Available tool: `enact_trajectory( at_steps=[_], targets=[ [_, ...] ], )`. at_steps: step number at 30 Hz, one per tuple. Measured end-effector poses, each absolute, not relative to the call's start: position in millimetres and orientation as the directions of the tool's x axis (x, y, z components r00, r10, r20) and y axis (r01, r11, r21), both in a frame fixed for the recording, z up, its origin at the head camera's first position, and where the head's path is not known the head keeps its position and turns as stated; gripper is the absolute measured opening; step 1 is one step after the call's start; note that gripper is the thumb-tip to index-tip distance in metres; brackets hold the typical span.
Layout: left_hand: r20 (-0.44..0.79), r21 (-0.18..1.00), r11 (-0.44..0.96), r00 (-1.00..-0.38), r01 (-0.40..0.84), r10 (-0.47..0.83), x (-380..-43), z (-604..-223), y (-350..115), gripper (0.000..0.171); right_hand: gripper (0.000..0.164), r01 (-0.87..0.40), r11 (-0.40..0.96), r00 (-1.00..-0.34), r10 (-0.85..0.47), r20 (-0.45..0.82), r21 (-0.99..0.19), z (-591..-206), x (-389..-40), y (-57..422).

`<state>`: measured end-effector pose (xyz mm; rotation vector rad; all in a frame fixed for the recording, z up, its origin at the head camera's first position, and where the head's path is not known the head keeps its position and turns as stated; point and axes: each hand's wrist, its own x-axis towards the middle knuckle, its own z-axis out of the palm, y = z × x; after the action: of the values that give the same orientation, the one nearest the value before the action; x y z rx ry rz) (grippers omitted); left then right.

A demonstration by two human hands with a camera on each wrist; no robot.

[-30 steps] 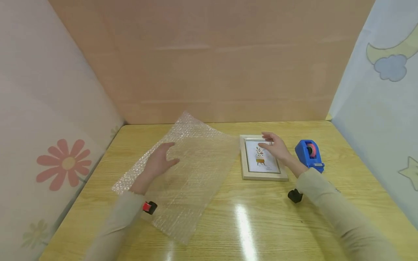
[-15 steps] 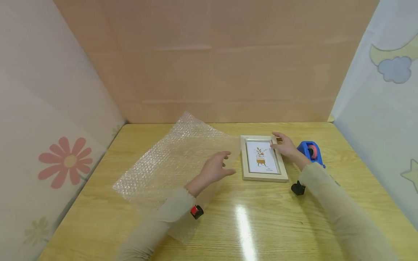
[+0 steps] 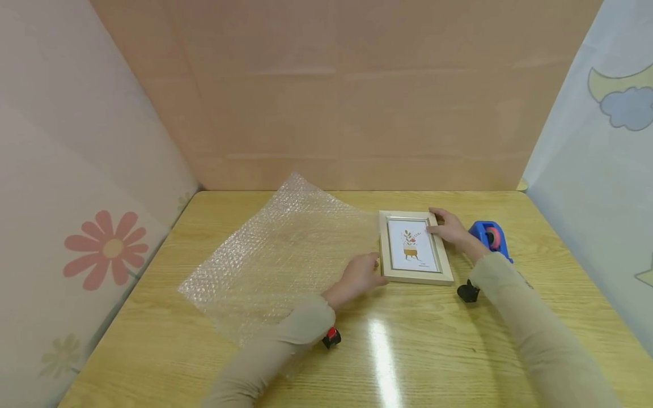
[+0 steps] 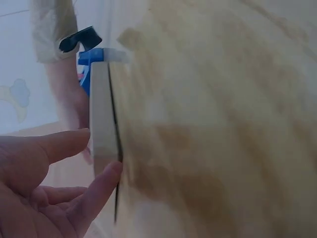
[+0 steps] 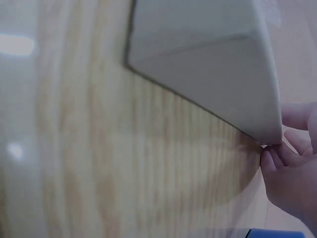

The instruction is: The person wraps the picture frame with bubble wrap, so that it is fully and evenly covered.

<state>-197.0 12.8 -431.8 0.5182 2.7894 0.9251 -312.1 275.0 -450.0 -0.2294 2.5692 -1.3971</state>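
Note:
A pale picture frame (image 3: 415,277) with a plant print lies on the wooden table. My right hand (image 3: 451,228) grips its far right corner, thumb over the face and fingers at the outer edge. In the right wrist view, fingertips (image 5: 272,153) tuck against the lower edge of that corner. At the frame's near left corner is my left hand (image 3: 359,275), thumb and fingers apart. The left wrist view has those fingertips (image 4: 113,171) right at the frame's side (image 4: 103,109). Bubble wrap (image 3: 285,243) lies flat to the left, partly covered by my left forearm.
A blue tape dispenser (image 3: 491,237) with a pink roll stands right of the frame, behind my right wrist. An upright tan panel (image 3: 336,113) closes off the table's back edge. Patterned walls (image 3: 602,187) flank both sides.
My left hand has moved right from over the bubble wrap to the picture frame's left side. The right hand has shifted from above the frame to its right edge and taken hold.

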Motion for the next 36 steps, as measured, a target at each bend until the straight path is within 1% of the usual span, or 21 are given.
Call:
enact_trajectory(
  at_steps=[3,4,7,14,17,21,24,27,30,36],
  targets=[
    [-0.025,0.636,0.72,-0.925,0.278,0.379,-195.7,-439.5,18.5,0.033,0.067,-0.051,0.531,-0.968,-0.236,-0.089,-0.846,-452.0,-312.3,277.2],
    [-0.017,0.653,0.705,-0.926,0.276,0.378,-195.3,-441.6,20.2,0.031,0.067,-0.052,0.526,-0.969,-0.231,-0.084,-0.849,-452.6,-312.1,277.5],
    [0.007,0.681,0.68,-0.931,0.272,0.365,-194.3,-445.6,24.9,0.034,0.067,-0.035,0.499,-0.977,-0.201,-0.076,-0.866,-454.0,-309.8,277.1],
    [-0.001,0.715,0.658,-0.941,0.236,0.339,-195.5,-446.9,31.1,0.04,0.067,0.074,0.373,-0.992,-0.071,-0.108,-0.925,-453.5,-301.4,272.0],
    [-0.011,0.717,0.661,-0.944,0.223,0.331,-197.0,-447.7,32.6,0.047,0.067,0.095,0.337,-0.994,-0.017,-0.107,-0.937,-450.8,-296.9,268.8],
    [-0.045,0.726,0.661,-0.947,0.188,0.319,-197.3,-448.5,35.2,0.066,0.064,0.093,0.308,-0.995,0.051,-0.081,-0.947,-446.0,-289.1,264.2],
    [-0.058,0.734,0.656,-0.947,0.174,0.316,-196.1,-448.1,37.1,0.076,0.063,0.076,0.28,-0.993,0.104,-0.048,-0.957,-443.0,-284.0,262.3],
    [-0.052,0.753,0.635,-0.946,0.173,0.32,-194.8,-449.3,39.3,0.079,0.062,0.062,0.258,-0.99,0.14,-0.026,-0.964,-440.1,-278.2,262.3],
    [-0.047,0.757,0.632,-0.949,0.169,0.31,-192.2,-451.4,42.4,0.084,0.061,0.075,0.225,-0.985,0.168,-0.037,-0.971,-435.1,-272.7,263.0],
    [-0.038,0.785,0.602,-0.959,0.146,0.282,-184.6,-449.9,45.6,0.092,0.064,0.131,0.034,-0.975,0.187,-0.122,-0.991,-420.4,-262.7,264.3]
  ],
)
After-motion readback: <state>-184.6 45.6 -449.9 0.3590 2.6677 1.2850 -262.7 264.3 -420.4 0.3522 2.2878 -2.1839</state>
